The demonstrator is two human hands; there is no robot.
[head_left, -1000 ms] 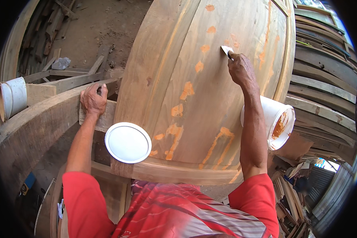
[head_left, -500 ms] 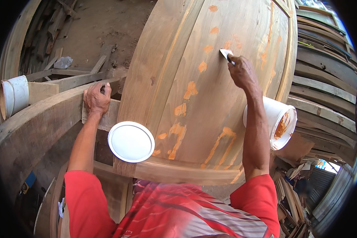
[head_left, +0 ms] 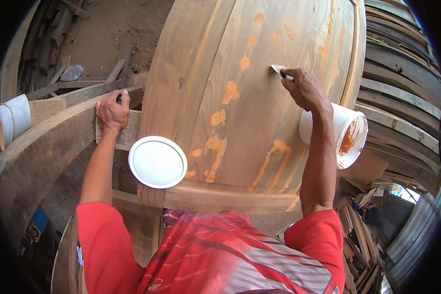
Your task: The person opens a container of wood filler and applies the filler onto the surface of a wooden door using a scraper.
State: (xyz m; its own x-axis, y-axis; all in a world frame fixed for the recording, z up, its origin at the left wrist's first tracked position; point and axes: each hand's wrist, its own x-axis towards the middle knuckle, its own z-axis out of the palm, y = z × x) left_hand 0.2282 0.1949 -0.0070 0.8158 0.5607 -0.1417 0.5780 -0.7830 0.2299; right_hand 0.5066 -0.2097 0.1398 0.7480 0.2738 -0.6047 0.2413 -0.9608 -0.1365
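A wooden door panel [head_left: 259,161] lies flat in front of me, marked with several orange filler patches [head_left: 230,93]. My right hand [head_left: 306,90] is closed round the handle of a putty knife [head_left: 278,69], whose pale blade is at the panel's surface, just below an orange smear. My left hand [head_left: 112,110] rests at the left, its fingers curled over the edge of a wooden beam [head_left: 125,130] beside the panel. A round white lid [head_left: 158,162] sits on the panel's near left corner. Under my right forearm a white bucket [head_left: 352,142] lies on its side, orange filler inside.
A curved wooden plank [head_left: 59,132] runs along the left, with a white cylindrical container [head_left: 13,122] by it. Stacked boards [head_left: 397,103] line the right side, and scrap wood [head_left: 360,250] is heaped lower right. Bare ground [head_left: 112,29] shows at the far left.
The putty knife and my right hand have shifted slightly nearer to me, away from the orange smear. My left hand stays on the beam. The whole view has moved a little.
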